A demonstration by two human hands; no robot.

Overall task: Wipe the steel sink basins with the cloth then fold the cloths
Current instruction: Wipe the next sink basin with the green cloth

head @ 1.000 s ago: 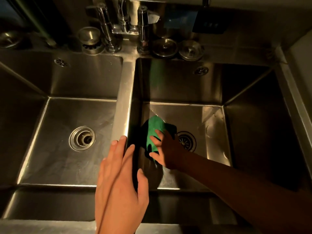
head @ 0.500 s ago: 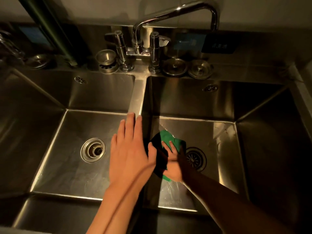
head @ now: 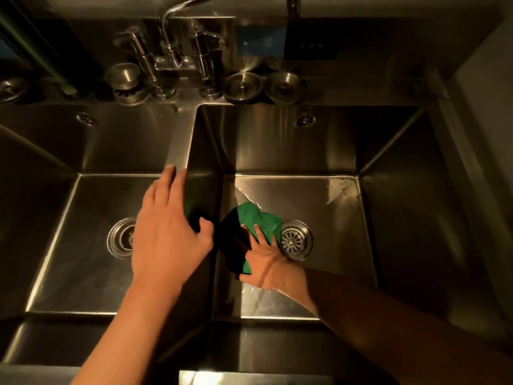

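Farther back along the divider (head: 180, 145) than a second ago, the left hand (head: 169, 237) lies flat on it, fingers (head: 166, 184) straight and holding nothing, while the right hand (head: 266, 262) presses spread fingers on the green cloth (head: 258, 218) on the right basin (head: 327, 207) floor, just beside its drain (head: 295, 240).

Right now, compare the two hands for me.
The left hand lies flat on the divider; the right hand is down in the right basin. The left hand touches no cloth; the right hand presses the cloth. Both have straight fingers.
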